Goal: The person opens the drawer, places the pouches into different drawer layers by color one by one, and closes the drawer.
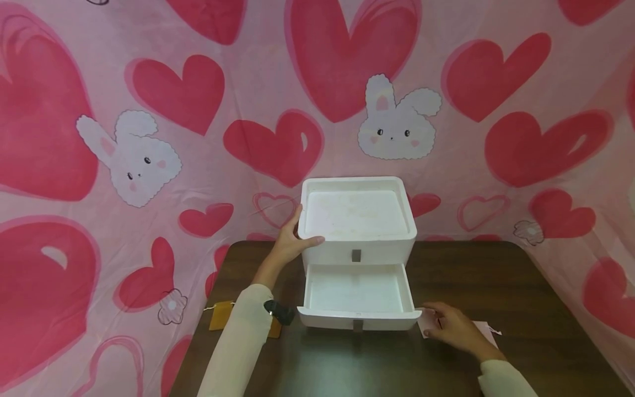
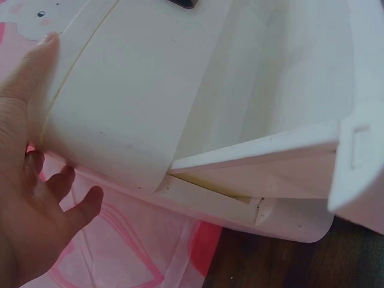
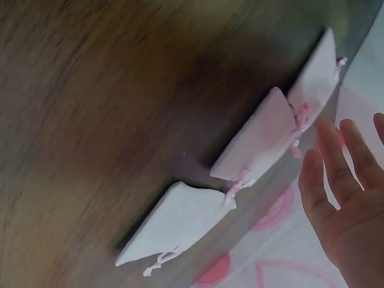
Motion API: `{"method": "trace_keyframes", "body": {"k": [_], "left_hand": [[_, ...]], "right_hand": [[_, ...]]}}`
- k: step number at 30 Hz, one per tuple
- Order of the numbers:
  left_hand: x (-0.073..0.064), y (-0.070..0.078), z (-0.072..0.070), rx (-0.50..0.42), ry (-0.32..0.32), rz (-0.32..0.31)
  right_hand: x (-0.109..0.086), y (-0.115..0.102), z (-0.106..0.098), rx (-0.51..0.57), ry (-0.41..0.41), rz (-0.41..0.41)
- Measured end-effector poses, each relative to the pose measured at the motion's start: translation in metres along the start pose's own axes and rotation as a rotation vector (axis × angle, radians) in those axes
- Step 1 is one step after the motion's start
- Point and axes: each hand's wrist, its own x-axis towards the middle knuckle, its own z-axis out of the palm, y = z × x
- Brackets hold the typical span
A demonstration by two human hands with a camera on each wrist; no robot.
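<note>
A white two-drawer unit stands at the back of the table, its lower drawer pulled out and bare inside. My left hand rests on the unit's left front corner, thumb along the top edge and fingers at the side. Beside the drawer's right end, my right hand is over a pale pink pouch. In the right wrist view its fingers are spread, apart from a white pouch and two pink drawstring pouches lying on the wood.
Yellow-orange pouch fabric with a drawstring lies partly hidden under the left forearm. The dark wooden table reaches back to a pink cloth printed with hearts and rabbits. A black device sits on the left wrist.
</note>
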Motion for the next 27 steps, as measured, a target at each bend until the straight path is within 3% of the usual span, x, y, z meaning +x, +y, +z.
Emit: {"method": "trace_keyframes", "body": {"k": [11, 17, 20, 27], "left_hand": [[0.001, -0.001, 0.000, 0.000, -0.001, -0.003], [-0.001, 0.002, 0.001, -0.010, -0.010, -0.013], [-0.002, 0.003, 0.001, -0.015, -0.018, -0.018], [-0.001, 0.003, 0.000, -0.035, -0.019, -0.001]], "right_hand": [[0.013, -0.001, 0.011, -0.143, -0.146, 0.170], [0.012, 0.005, 0.013, -0.306, -0.143, 0.128], [0.012, 0.006, 0.013, -0.326, -0.139, 0.090], [0.017, 0.006, 0.012, -0.342, -0.202, 0.107]]}}
